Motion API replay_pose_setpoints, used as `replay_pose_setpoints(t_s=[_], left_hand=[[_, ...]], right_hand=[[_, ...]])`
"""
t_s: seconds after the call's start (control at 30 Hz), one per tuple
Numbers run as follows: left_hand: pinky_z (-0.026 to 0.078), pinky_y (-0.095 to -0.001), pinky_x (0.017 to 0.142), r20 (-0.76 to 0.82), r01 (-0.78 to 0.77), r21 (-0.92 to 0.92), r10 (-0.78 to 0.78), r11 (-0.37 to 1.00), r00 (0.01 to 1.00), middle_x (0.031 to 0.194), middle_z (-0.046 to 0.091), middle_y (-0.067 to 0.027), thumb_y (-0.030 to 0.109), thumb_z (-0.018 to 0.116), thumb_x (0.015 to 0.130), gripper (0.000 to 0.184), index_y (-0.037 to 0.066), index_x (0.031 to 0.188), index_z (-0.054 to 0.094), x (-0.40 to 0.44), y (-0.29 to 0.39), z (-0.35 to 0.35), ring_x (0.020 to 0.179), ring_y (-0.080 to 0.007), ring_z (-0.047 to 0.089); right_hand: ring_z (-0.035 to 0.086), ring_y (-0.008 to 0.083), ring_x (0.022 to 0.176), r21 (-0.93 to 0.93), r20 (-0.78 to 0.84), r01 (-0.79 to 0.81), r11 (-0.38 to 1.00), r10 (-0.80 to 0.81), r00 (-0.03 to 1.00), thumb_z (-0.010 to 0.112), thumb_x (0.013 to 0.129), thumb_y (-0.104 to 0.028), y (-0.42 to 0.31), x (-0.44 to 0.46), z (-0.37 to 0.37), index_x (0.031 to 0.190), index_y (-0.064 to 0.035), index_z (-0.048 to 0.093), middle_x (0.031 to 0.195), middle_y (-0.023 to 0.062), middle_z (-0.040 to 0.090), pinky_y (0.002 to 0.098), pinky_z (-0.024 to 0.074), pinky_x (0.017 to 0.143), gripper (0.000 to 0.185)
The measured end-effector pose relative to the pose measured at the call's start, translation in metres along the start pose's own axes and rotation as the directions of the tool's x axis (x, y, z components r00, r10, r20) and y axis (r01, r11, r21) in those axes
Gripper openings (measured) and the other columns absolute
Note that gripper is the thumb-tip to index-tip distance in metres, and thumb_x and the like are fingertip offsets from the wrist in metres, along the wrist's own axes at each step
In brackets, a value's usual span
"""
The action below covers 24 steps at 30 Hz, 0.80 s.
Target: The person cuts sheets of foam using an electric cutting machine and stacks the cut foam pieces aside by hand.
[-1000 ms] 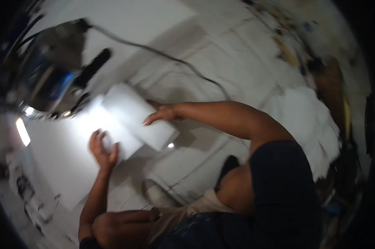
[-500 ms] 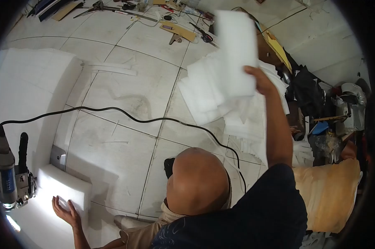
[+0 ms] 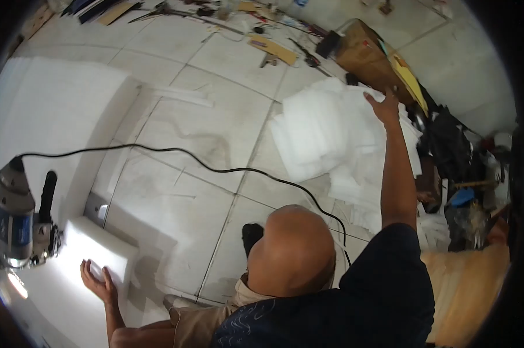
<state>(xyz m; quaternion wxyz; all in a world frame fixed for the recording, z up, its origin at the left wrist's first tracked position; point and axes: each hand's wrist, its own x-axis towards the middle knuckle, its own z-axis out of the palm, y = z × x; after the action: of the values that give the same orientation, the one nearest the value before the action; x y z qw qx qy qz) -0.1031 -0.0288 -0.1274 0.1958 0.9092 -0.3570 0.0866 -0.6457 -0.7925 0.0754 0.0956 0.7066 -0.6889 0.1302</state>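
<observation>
My left hand point(image 3: 100, 282) rests with its fingers apart on a brightly lit white foam block point(image 3: 102, 246), beside a corded power tool point(image 3: 15, 214) at the far left. Over at the upper right, my right hand point(image 3: 385, 107) is stretched out with spread fingers and holds nothing. It is above the back edge of a heap of white foam sheets point(image 3: 314, 130) on the floor.
A black cable point(image 3: 215, 169) crosses the tiled floor point(image 3: 204, 214). Large white foam point(image 3: 64, 104) lies at the left. Brown material point(image 3: 360, 52), black bags point(image 3: 447, 139) and clutter line the right. Tools and scraps point(image 3: 273, 49) lie at the top.
My right hand has moved from the foam by the tool to the heap and let go of a white foam piece. My left hand has stayed on the foam near the tool. The view has shifted.
</observation>
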Motion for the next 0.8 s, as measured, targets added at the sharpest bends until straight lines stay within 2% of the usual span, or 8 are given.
replay_pose_setpoints(t_s=[0.1, 0.13, 0.23, 0.3, 0.43, 0.57, 0.67, 0.8], left_hand=[[0.028, -0.0492, 0.108, -0.083, 0.08, -0.311, -0.111, 0.947, 0.99, 0.14, 0.04, -0.0232, 0.017, 0.065, 0.08, 0.056, -0.001, 0.13, 0.048, -0.009, -0.016, 0.022, 0.13, -0.0388, 0.036], [0.027, -0.0481, 0.108, -0.047, 0.09, -0.133, -0.097, 0.987, 0.994, 0.14, 0.04, -0.0231, 0.018, 0.066, 0.078, 0.056, -0.001, 0.128, 0.05, -0.005, -0.006, 0.014, 0.129, -0.0385, 0.037], [0.03, -0.0474, 0.105, -0.106, 0.055, -0.103, -0.066, 0.993, 0.992, 0.13, 0.05, -0.0211, 0.024, 0.072, 0.074, 0.053, 0.002, 0.119, 0.057, 0.005, 0.016, 0.002, 0.124, -0.0372, 0.043], [0.032, -0.0472, 0.103, -0.092, 0.065, -0.063, -0.07, 0.996, 0.993, 0.127, 0.052, -0.0184, 0.028, 0.074, 0.073, 0.051, 0.006, 0.117, 0.058, 0.011, 0.025, -0.009, 0.122, -0.0369, 0.045], [0.03, -0.0473, 0.105, -0.047, 0.109, -0.007, -0.109, 0.994, 0.993, 0.129, 0.051, -0.0143, 0.034, 0.074, 0.075, 0.052, 0.01, 0.118, 0.058, 0.012, 0.033, -0.02, 0.126, -0.0353, 0.042], [0.031, -0.0479, 0.104, -0.079, 0.13, -0.03, -0.132, 0.991, 0.988, 0.129, 0.051, -0.0136, 0.034, 0.074, 0.075, 0.052, 0.01, 0.118, 0.058, 0.011, 0.035, -0.021, 0.127, -0.0353, 0.042], [0.033, -0.0478, 0.102, -0.118, 0.088, -0.05, -0.093, 0.995, 0.989, 0.126, 0.053, -0.0137, 0.032, 0.073, 0.076, 0.049, 0.01, 0.118, 0.06, 0.012, 0.033, -0.025, 0.122, -0.0359, 0.047], [0.033, -0.0477, 0.102, -0.135, 0.084, -0.059, -0.091, 0.995, 0.987, 0.124, 0.054, -0.0138, 0.03, 0.072, 0.077, 0.047, 0.01, 0.118, 0.06, 0.012, 0.032, -0.023, 0.121, -0.0356, 0.048]], right_hand=[[0.053, 0.0349, 0.119, 0.2, 0.01, 0.512, 0.835, -0.524, 0.852, 0.071, 0.08, -0.051, -0.138, -0.053, -0.028, 0.137, -0.0051, 0.045, 0.13, 0.0208, 0.053, 0.0434, 0.0439, 0.097, 0.077], [0.055, 0.0323, 0.114, 0.374, 0.178, 0.521, 0.767, -0.611, 0.771, 0.072, 0.08, -0.049, -0.189, -0.085, -0.039, 0.137, -0.0059, 0.046, 0.126, 0.0191, 0.056, 0.0418, 0.0453, 0.095, 0.076], [0.06, 0.0269, 0.102, 0.685, 0.496, 0.495, 0.534, -0.84, 0.22, 0.075, 0.078, -0.048, -0.309, -0.196, -0.051, 0.135, -0.0068, 0.047, 0.117, 0.0168, 0.061, 0.0374, 0.0477, 0.09, 0.076], [0.06, 0.0303, 0.105, 0.738, 0.606, 0.479, 0.475, -0.779, -0.161, 0.078, 0.07, -0.057, -0.367, -0.269, -0.044, 0.14, -0.0051, 0.043, 0.121, 0.0194, 0.059, 0.0386, 0.048, 0.091, 0.094], [0.042, 0.0428, 0.131, 0.817, 0.538, 0.527, 0.234, -0.637, -0.552, 0.072, 0.061, -0.075, -0.449, -0.402, 0.006, 0.147, 0.0016, 0.026, 0.142, 0.0316, 0.039, 0.0455, 0.0398, 0.105, 0.124], [0.027, 0.0432, 0.14, 0.861, 0.486, 0.11, 0.497, -0.736, -0.472, 0.067, 0.058, -0.083, -0.504, -0.519, 0.042, 0.149, 0.0032, 0.017, 0.148, 0.0333, 0.026, 0.0519, 0.0338, 0.109, 0.135], [0.034, 0.0381, 0.137, 0.8, 0.434, -0.173, 0.574, -0.754, -0.492, 0.074, 0.063, -0.071, -0.518, -0.552, 0.063, 0.15, -0.0019, 0.016, 0.146, 0.0276, 0.033, 0.0477, 0.0348, 0.108, 0.125], [0.037, 0.037, 0.134, 0.785, 0.403, -0.284, 0.55, -0.802, -0.441, 0.077, 0.063, -0.064, -0.518, -0.556, 0.071, 0.151, -0.0039, 0.016, 0.145, 0.0239, 0.036, 0.0462, 0.0358, 0.108, 0.122]])
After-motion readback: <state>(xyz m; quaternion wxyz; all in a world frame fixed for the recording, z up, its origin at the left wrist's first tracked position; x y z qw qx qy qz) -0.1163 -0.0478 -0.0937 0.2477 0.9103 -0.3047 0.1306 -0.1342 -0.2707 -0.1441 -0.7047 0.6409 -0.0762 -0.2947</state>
